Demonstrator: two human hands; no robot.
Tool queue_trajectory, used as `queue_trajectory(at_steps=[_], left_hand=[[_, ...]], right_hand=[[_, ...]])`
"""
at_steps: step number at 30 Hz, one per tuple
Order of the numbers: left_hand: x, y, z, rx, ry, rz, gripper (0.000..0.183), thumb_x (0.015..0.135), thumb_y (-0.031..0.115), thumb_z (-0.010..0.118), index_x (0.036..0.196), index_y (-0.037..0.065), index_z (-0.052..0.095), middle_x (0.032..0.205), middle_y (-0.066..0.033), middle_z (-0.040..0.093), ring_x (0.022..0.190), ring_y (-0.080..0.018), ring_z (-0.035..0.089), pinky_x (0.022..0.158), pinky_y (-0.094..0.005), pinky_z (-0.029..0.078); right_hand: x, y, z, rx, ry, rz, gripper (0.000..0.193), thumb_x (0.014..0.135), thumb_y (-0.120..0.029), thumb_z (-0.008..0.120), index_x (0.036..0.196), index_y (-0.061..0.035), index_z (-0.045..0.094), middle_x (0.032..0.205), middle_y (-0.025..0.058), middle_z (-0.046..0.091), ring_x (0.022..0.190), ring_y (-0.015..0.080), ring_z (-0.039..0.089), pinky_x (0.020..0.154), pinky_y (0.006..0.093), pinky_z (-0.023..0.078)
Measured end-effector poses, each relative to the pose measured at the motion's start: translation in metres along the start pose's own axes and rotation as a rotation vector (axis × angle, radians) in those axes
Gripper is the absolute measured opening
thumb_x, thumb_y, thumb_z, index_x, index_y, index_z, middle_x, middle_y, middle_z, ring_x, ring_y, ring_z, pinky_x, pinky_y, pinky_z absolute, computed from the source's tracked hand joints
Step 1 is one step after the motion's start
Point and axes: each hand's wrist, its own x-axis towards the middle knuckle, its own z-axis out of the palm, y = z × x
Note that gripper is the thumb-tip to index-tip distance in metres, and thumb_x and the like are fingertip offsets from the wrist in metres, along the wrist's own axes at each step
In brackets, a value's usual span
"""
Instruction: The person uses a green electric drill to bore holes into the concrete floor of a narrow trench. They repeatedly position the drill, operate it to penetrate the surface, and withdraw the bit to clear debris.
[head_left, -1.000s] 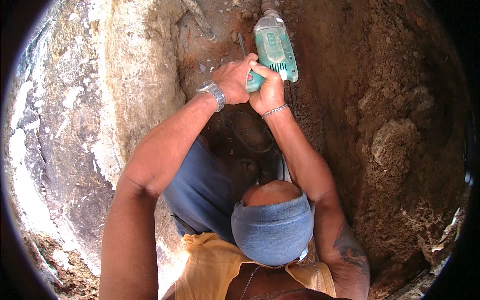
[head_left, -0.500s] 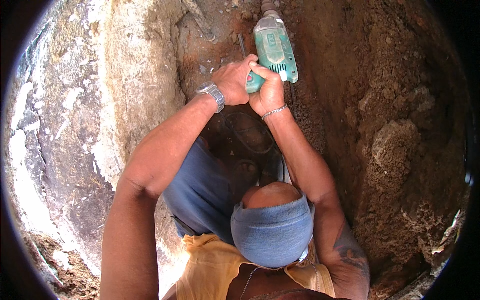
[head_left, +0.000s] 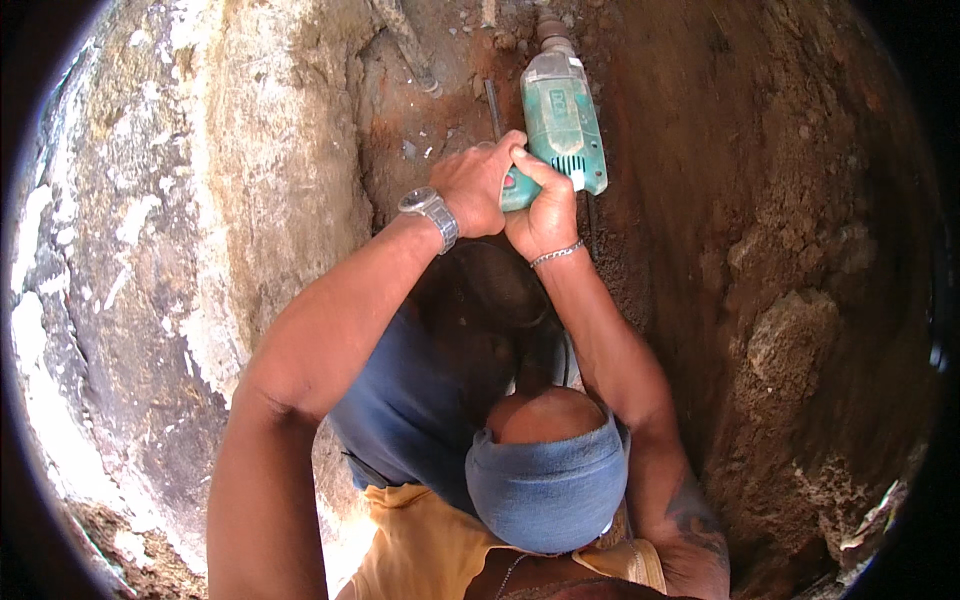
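Note:
A green, dusty power drill (head_left: 563, 120) lies between earth walls, its chuck (head_left: 552, 32) pointing away toward the top edge. Whatever sits in the chuck's far end cannot be made out. My left hand (head_left: 470, 185), with a metal watch at the wrist, is closed around the drill's handle near a red switch. From the other side my right hand (head_left: 545, 212), with a chain bracelet, wraps the same handle, its thumb lying up against the drill's body. Both hands touch each other there. The palm sides of the fingers are mostly hidden.
A thin rod (head_left: 493, 108) stands left of the drill. Beyond it a rough stick-like piece (head_left: 408, 45) lies by the pale rock wall (head_left: 280, 170). A brown earth bank (head_left: 790, 330) rises on the right. My blue-clothed legs (head_left: 400, 400) are bent close below my arms.
The drill and both hands have shifted slightly nearer and to the right in the picture, and the surroundings have shifted a little too. Both hands keep the same hold.

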Motion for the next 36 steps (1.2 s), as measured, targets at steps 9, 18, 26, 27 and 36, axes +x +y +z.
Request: queue_trajectory(at_steps=[9, 18, 26, 27, 36], left_hand=[[-0.001, -0.001, -0.005, -0.018, 0.010, -0.018, 0.075, 0.067, 0.001, 0.070, 0.134, 0.015, 0.041, 0.096, -0.0226, 0.069, 0.094, -0.0486, 0.065, 0.075, -0.0579, 0.051], [0.003, -0.001, -0.005, 0.010, -0.073, -0.019, 0.069, 0.068, -0.002, 0.071, 0.129, 0.012, 0.042, 0.102, -0.0223, 0.069, 0.099, -0.0466, 0.065, 0.080, -0.0557, 0.052], [0.005, 0.000, -0.006, 0.021, -0.133, -0.054, 0.069, 0.069, -0.002, 0.071, 0.130, 0.015, 0.042, 0.102, -0.0212, 0.069, 0.100, -0.0452, 0.065, 0.080, -0.0547, 0.052], [0.006, -0.001, -0.005, 0.029, -0.131, -0.057, 0.068, 0.069, -0.002, 0.071, 0.129, 0.015, 0.042, 0.102, -0.0212, 0.069, 0.100, -0.0453, 0.065, 0.080, -0.0547, 0.052], [0.008, -0.014, -0.006, 0.075, -0.227, -0.048, 0.064, 0.069, 0.001, 0.072, 0.125, 0.014, 0.044, 0.101, -0.0213, 0.069, 0.100, -0.0457, 0.065, 0.079, -0.0542, 0.053]], right_hand=[[-0.004, 0.007, 0.004, -0.059, 0.064, -0.090, 0.034, 0.090, -0.007, 0.071, 0.122, -0.0078, 0.061, 0.112, 0.0026, 0.064, 0.102, 0.0172, 0.063, 0.090, 0.0362, 0.052], [0.004, 0.004, -0.027, -0.137, 0.029, -0.371, 0.047, 0.099, -0.032, 0.065, 0.136, -0.0058, 0.052, 0.126, 0.0053, 0.060, 0.114, 0.0198, 0.059, 0.101, 0.0387, 0.047], [0.003, -0.015, -0.035, -0.070, 0.004, -0.377, 0.055, 0.102, -0.045, 0.051, 0.135, -0.0007, 0.054, 0.132, 0.0105, 0.061, 0.119, 0.0251, 0.059, 0.105, 0.0424, 0.045], [0.004, -0.021, -0.040, -0.120, -0.027, -0.332, 0.053, 0.101, -0.041, 0.053, 0.135, -0.0001, 0.054, 0.130, 0.0108, 0.062, 0.118, 0.0252, 0.060, 0.104, 0.0423, 0.045], [0.004, -0.043, -0.025, -0.345, 0.030, -0.208, 0.038, 0.094, -0.014, 0.066, 0.128, 0.0020, 0.059, 0.115, 0.0093, 0.067, 0.103, 0.0196, 0.066, 0.089, 0.0344, 0.053]])
